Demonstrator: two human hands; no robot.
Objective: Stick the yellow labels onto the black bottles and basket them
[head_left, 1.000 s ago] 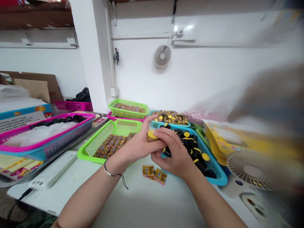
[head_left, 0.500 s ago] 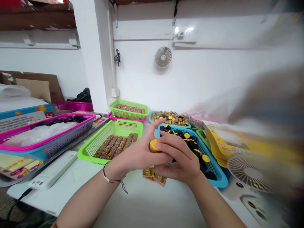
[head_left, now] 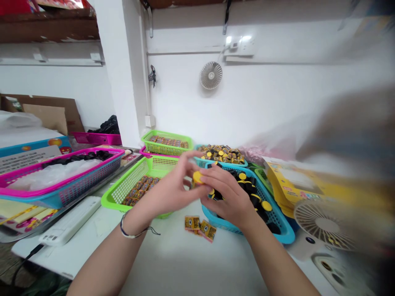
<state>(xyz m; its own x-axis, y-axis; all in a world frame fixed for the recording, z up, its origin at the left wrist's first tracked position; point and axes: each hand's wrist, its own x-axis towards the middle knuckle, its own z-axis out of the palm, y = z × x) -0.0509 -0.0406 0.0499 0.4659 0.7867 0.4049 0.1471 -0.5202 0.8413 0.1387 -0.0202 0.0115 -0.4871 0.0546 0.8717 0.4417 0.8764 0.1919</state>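
The white tabletop (head_left: 188,273) lies bare nearest the person, letting a hand pass low until the small printed packets (head_left: 207,231). The near green basket (head_left: 112,203) walls off the left, the big blue basket (head_left: 285,236) the right.

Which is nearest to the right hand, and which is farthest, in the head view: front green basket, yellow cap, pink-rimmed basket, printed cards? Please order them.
From the right hand:
1. Yellow cap, at its fingertips.
2. Printed cards, on the table just below the hands.
3. Front green basket, left of the cards.
4. Pink-rimmed basket, far left.
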